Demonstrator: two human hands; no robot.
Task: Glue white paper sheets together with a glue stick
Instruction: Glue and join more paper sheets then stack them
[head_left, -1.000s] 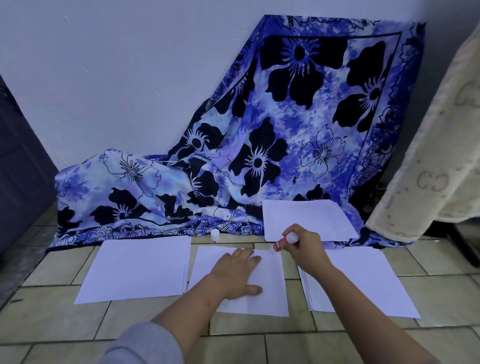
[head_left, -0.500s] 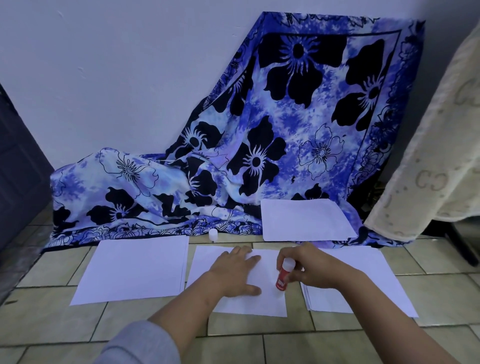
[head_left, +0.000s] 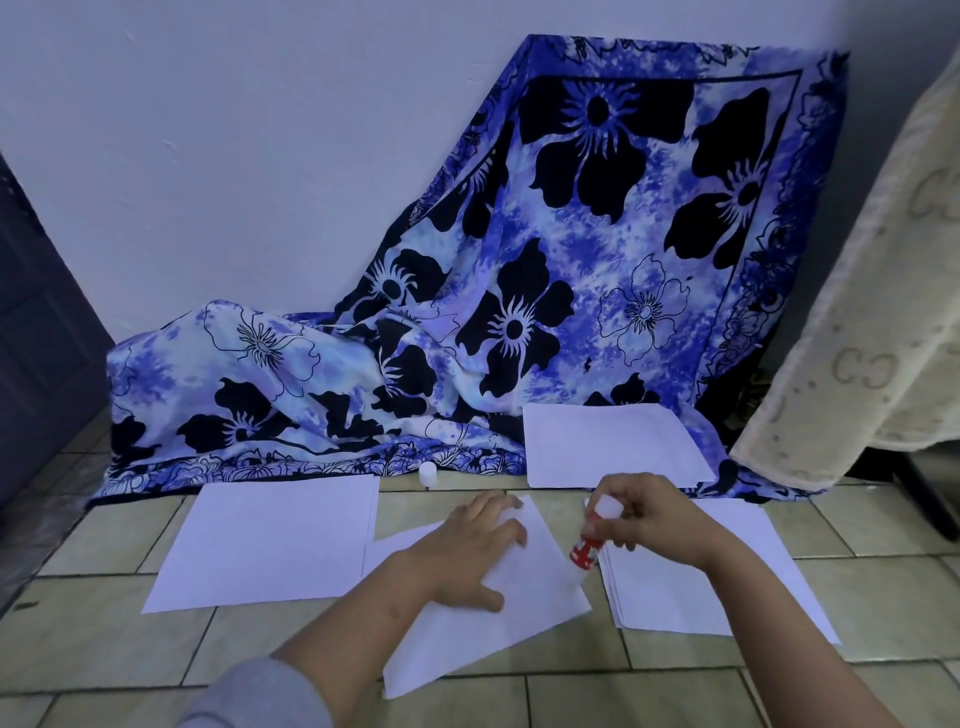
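Observation:
My left hand (head_left: 475, 551) lies flat with spread fingers on the middle white sheet (head_left: 488, 623), which sits turned at an angle on the tiled floor. My right hand (head_left: 649, 522) grips a red and white glue stick (head_left: 589, 540), its lower end at the sheet's right edge. The glue stick's white cap (head_left: 427, 474) stands on the floor behind the sheet. A white sheet (head_left: 270, 540) lies to the left, a stack of sheets (head_left: 727, 582) to the right, and another sheet (head_left: 613, 444) rests on the cloth behind.
A blue floral cloth (head_left: 519, 312) drapes from the wall onto the floor behind the papers. A cream patterned blanket (head_left: 872, 312) hangs at the right. A dark door (head_left: 36, 312) stands at the left.
The middle sheet has rotated under my left hand, its far corner swinging right. My right hand drew the glue stick from the sheet's top corner down along its right edge.

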